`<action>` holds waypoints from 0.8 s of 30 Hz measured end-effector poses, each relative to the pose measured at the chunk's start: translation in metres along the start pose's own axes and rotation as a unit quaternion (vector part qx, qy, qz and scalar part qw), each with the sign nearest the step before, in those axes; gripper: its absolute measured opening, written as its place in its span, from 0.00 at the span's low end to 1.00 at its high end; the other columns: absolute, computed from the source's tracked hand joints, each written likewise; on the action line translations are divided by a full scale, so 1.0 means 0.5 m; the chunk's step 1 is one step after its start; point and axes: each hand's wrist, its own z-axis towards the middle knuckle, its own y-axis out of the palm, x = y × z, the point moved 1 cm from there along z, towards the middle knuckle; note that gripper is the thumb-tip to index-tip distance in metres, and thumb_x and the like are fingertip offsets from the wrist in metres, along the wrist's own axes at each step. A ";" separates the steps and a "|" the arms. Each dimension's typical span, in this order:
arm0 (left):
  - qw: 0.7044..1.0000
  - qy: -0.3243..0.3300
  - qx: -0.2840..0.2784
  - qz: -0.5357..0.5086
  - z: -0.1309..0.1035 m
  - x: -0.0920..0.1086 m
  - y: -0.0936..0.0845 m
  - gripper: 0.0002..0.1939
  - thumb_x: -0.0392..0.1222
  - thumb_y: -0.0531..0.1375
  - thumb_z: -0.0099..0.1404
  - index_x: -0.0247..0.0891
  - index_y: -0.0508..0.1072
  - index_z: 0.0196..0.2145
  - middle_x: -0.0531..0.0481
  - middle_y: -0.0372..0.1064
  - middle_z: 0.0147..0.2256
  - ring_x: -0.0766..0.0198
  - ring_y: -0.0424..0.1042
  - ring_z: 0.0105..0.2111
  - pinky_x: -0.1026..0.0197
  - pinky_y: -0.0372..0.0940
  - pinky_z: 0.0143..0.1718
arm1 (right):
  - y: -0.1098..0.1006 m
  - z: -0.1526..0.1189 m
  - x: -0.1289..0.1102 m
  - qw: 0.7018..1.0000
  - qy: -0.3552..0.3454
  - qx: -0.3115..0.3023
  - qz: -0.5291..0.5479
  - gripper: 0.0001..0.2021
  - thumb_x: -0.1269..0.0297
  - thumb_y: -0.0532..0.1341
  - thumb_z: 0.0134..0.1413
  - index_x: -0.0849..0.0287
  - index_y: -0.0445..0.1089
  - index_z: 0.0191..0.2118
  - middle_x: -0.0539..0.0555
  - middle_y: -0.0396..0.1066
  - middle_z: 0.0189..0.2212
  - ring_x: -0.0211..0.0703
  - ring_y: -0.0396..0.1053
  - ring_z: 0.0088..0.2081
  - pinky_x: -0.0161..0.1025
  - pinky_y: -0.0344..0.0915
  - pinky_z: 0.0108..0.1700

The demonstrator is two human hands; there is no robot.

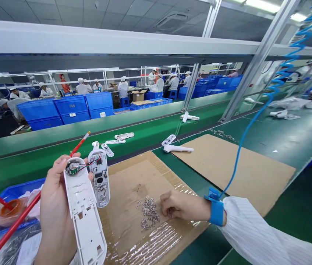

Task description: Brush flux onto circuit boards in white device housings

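My left hand point(58, 209) grips an opened white plastic housing point(87, 221), inner side up. Thin coloured wires join it to a white cover with a circuit board point(100, 180), which hangs at its right by my fingertips. A red stick point(80, 143) with an amber tip passes behind this hand; whether my fingers hold it, I cannot tell. My right hand point(175, 204), wearing a blue wrist strap point(216, 209) with a coiled cord, rests on the cardboard with curled fingers, just right of a pile of small metal parts point(150, 213). What its fingertips pinch is hidden.
Taped cardboard point(134, 176) covers the bench before me; another cardboard sheet point(236, 165) lies right. White housings point(178, 148) and boards sit along the green belt point(145, 141). At left is a blue tray point(20, 189) with an orange pot point(11, 209). Several people work beyond blue bins point(71, 106).
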 end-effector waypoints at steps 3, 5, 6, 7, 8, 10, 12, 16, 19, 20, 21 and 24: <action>0.998 -0.048 0.009 -0.038 0.002 0.000 0.004 0.05 0.37 0.57 0.52 0.40 0.66 0.30 0.55 0.65 0.25 0.70 0.64 0.16 0.68 0.63 0.15 | -0.016 0.001 0.000 0.999 -0.001 0.004 -0.044 0.16 0.87 0.50 0.35 0.65 0.70 0.22 0.55 0.68 0.25 0.37 0.65 0.27 0.31 0.59 0.28; 0.998 -0.040 -0.001 -0.037 0.005 -0.001 0.005 0.04 0.36 0.56 0.53 0.39 0.65 0.30 0.55 0.66 0.25 0.70 0.64 0.16 0.68 0.63 0.15 | -0.032 0.009 -0.015 0.997 -0.008 0.058 -0.056 0.14 0.86 0.50 0.38 0.65 0.70 0.21 0.55 0.68 0.24 0.38 0.65 0.27 0.32 0.59 0.27; 0.999 -0.038 -0.004 -0.037 0.006 -0.003 0.005 0.04 0.36 0.56 0.53 0.39 0.65 0.29 0.55 0.66 0.24 0.69 0.64 0.15 0.68 0.62 0.14 | -0.042 0.014 -0.029 0.994 -0.020 0.100 -0.047 0.13 0.84 0.51 0.40 0.65 0.70 0.21 0.55 0.68 0.24 0.38 0.65 0.27 0.32 0.60 0.28; 0.999 -0.038 -0.009 -0.036 0.008 -0.005 0.005 0.04 0.37 0.56 0.53 0.39 0.65 0.30 0.55 0.66 0.24 0.69 0.64 0.15 0.68 0.62 0.14 | -0.052 0.020 -0.048 0.988 -0.038 0.146 -0.027 0.12 0.82 0.52 0.43 0.64 0.70 0.22 0.55 0.68 0.25 0.38 0.66 0.28 0.33 0.61 0.29; 0.998 -0.038 -0.014 -0.038 0.008 -0.007 0.006 0.04 0.38 0.56 0.53 0.39 0.65 0.29 0.55 0.66 0.24 0.69 0.64 0.15 0.68 0.61 0.14 | -0.063 0.026 -0.073 0.979 -0.064 0.193 -0.002 0.10 0.79 0.53 0.46 0.64 0.70 0.23 0.55 0.68 0.26 0.37 0.66 0.29 0.32 0.62 0.30; 0.998 -0.042 -0.022 -0.043 0.007 -0.012 0.007 0.04 0.38 0.56 0.53 0.39 0.64 0.29 0.56 0.65 0.24 0.69 0.63 0.15 0.68 0.60 0.14 | -0.081 0.038 -0.131 0.954 -0.133 0.266 0.039 0.09 0.73 0.54 0.50 0.63 0.70 0.25 0.55 0.69 0.26 0.36 0.67 0.29 0.31 0.64 0.31; 0.998 -0.047 -0.026 -0.042 0.004 -0.016 0.009 0.03 0.39 0.56 0.53 0.40 0.64 0.27 0.57 0.64 0.22 0.70 0.63 0.14 0.68 0.59 0.13 | -0.092 0.046 -0.194 0.929 -0.218 0.296 0.053 0.09 0.71 0.54 0.52 0.62 0.71 0.27 0.55 0.70 0.26 0.35 0.68 0.29 0.30 0.64 0.31; 0.998 -0.033 -0.034 -0.043 0.003 -0.025 0.010 0.04 0.39 0.56 0.52 0.39 0.63 0.26 0.58 0.63 0.20 0.70 0.63 0.15 0.68 0.59 0.15 | -0.093 0.056 -0.282 0.896 -0.301 0.327 -0.007 0.12 0.74 0.50 0.54 0.63 0.70 0.28 0.54 0.71 0.26 0.34 0.66 0.28 0.29 0.62 0.29; 0.998 -0.007 -0.040 -0.037 0.012 -0.030 0.005 0.05 0.39 0.57 0.50 0.39 0.63 0.26 0.57 0.64 0.21 0.69 0.65 0.17 0.67 0.61 0.18 | -0.079 0.060 -0.305 0.897 -0.282 0.323 -0.107 0.15 0.74 0.46 0.56 0.64 0.69 0.29 0.54 0.69 0.22 0.34 0.61 0.23 0.32 0.58 0.23; 0.999 0.002 -0.040 -0.037 0.016 -0.032 0.003 0.05 0.39 0.58 0.50 0.39 0.63 0.26 0.57 0.64 0.22 0.69 0.65 0.17 0.66 0.61 0.18 | -0.073 0.060 -0.307 0.902 -0.265 0.314 -0.134 0.16 0.75 0.45 0.56 0.64 0.69 0.30 0.54 0.68 0.22 0.35 0.60 0.22 0.32 0.57 0.22; 0.999 0.010 -0.037 -0.039 0.020 -0.033 0.000 0.06 0.39 0.58 0.50 0.39 0.63 0.27 0.56 0.65 0.23 0.69 0.65 0.18 0.66 0.62 0.18 | -0.068 0.060 -0.307 0.906 -0.247 0.306 -0.154 0.17 0.74 0.44 0.56 0.64 0.69 0.30 0.53 0.67 0.21 0.35 0.58 0.21 0.33 0.55 0.20; 0.998 0.016 -0.024 -0.049 0.031 -0.035 -0.005 0.07 0.39 0.58 0.49 0.39 0.63 0.28 0.55 0.65 0.25 0.68 0.65 0.19 0.65 0.62 0.19 | -0.057 0.058 -0.303 0.911 -0.207 0.309 -0.176 0.17 0.73 0.43 0.57 0.64 0.69 0.31 0.53 0.65 0.19 0.36 0.58 0.21 0.34 0.53 0.19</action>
